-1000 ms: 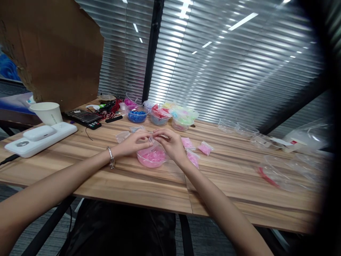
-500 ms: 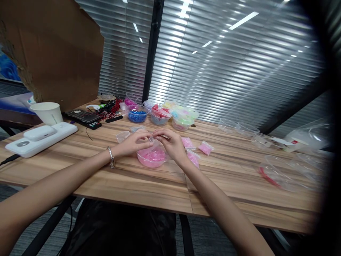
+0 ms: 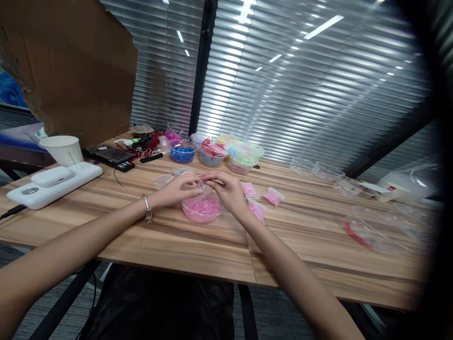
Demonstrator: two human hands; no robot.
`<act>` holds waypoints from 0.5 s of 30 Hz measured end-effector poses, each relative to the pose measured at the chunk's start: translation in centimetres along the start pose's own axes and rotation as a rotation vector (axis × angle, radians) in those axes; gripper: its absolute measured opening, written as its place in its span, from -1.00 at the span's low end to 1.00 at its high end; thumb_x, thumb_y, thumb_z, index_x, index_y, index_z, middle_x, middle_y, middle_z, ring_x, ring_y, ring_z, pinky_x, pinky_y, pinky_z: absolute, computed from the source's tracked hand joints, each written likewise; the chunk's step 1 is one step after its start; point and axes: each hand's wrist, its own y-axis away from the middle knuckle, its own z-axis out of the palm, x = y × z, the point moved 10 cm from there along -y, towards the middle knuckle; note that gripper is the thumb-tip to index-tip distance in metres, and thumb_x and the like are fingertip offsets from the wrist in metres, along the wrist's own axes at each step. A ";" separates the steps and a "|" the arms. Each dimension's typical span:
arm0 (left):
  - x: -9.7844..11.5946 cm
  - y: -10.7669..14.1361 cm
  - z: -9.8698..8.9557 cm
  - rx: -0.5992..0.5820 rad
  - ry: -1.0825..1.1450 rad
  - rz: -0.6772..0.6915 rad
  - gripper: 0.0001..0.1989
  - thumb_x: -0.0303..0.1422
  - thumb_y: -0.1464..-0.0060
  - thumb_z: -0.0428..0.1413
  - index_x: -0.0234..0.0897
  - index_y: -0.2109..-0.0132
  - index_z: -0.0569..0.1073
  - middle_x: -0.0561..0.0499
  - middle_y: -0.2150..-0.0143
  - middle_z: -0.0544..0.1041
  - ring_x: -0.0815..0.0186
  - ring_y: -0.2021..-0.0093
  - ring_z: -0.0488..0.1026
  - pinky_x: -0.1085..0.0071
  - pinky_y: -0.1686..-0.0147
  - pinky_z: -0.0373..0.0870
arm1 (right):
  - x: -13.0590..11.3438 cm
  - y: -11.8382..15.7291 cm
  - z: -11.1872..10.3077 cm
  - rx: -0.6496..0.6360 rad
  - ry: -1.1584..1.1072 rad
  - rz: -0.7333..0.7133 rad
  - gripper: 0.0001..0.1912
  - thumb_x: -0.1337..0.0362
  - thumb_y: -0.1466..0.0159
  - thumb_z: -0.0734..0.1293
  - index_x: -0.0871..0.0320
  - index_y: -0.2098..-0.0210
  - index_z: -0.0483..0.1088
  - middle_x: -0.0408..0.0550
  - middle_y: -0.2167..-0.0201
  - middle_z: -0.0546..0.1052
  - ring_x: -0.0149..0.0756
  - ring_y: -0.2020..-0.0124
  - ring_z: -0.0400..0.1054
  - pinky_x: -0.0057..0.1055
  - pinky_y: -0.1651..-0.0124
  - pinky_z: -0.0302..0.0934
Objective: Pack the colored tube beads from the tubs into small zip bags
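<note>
Above a clear bowl of pink pieces, my left hand and my right hand meet at the fingertips. Both pinch a small clear plastic bag, whose contents are too small to make out. The bowl stands on the wooden table just below my fingers. Right of my right hand lie small bags of pink pieces, several in all. Clear bags lie beyond my left hand.
Bowls with blue pieces, red packets and pale green bags stand at the back. Clear bowls are at the right. A paper cup, a white charger and a remote are at the left.
</note>
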 end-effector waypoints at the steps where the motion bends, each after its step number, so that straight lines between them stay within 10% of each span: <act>1: 0.0 0.0 0.0 0.000 -0.001 -0.001 -0.61 -0.06 -0.17 0.06 -0.21 -0.01 0.44 -0.05 -0.05 0.46 0.12 -0.11 0.33 0.20 -0.14 0.19 | 0.0 0.0 0.0 0.000 -0.002 0.001 -0.83 0.41 -0.26 0.32 0.08 0.23 0.53 -0.10 0.19 0.59 -0.26 0.11 0.46 -0.32 -0.01 0.29; 15: 0.8 -0.2 -0.1 -0.013 -0.006 0.041 -0.67 -0.10 -0.19 0.06 -0.25 0.08 0.45 -0.05 0.04 0.48 0.17 -0.03 0.36 0.21 -0.12 0.19 | 0.4 0.2 0.0 0.014 -0.046 0.017 -0.84 0.36 -0.25 0.35 0.07 0.19 0.52 -0.09 0.17 0.58 -0.24 0.10 0.45 -0.29 -0.01 0.31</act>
